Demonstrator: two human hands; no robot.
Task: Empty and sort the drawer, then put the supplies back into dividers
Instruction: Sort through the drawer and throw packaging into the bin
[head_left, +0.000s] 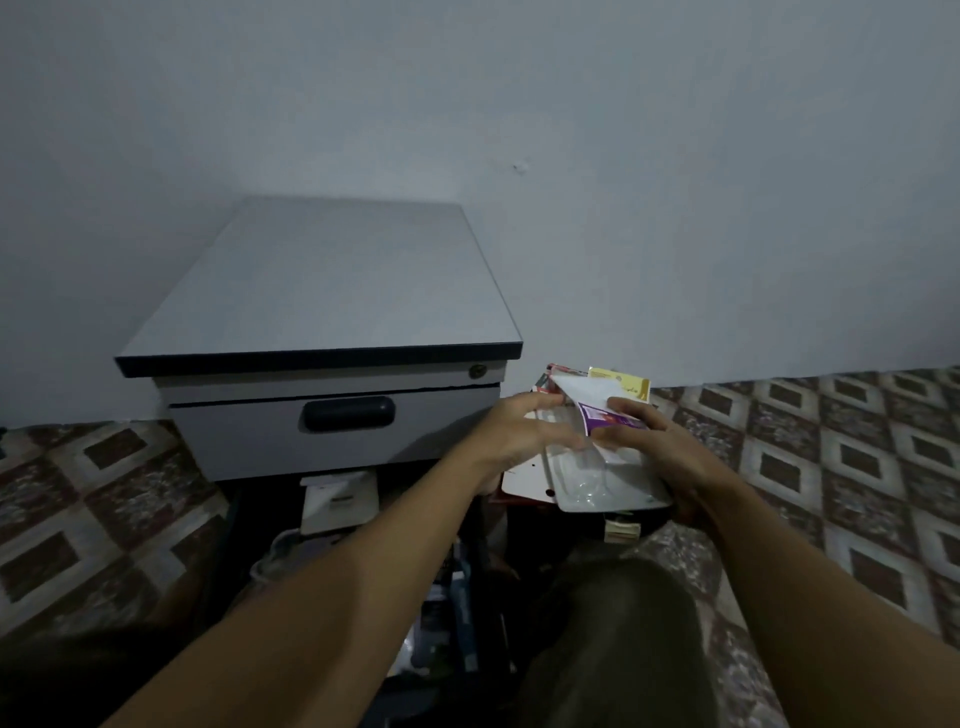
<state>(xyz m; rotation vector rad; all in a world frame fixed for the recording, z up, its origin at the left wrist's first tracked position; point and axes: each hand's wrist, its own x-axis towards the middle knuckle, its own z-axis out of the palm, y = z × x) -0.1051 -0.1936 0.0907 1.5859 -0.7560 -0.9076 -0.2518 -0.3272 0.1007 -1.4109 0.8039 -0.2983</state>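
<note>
Both hands hold a stack of supplies to the right of a grey drawer cabinet (332, 322). My left hand (519, 436) grips the stack's left side, where a clear plastic blister pack (608, 480) lies on white cards. My right hand (660, 441) curls over a white and purple packet (602, 415) on top. A yellow packet (623, 384) sticks out at the far end. The cabinet's upper drawer (332, 436) with a black handle (349, 413) is closed. Below it a lower drawer (441, 597) stands pulled out, dark, with several items inside.
The cabinet stands against a pale wall (675, 182) on a patterned tiled floor (857, 467). A white box (337, 501) and a coiled white cable (275, 556) lie in the open drawer. My knee (613, 639) is at the bottom, right of the drawer.
</note>
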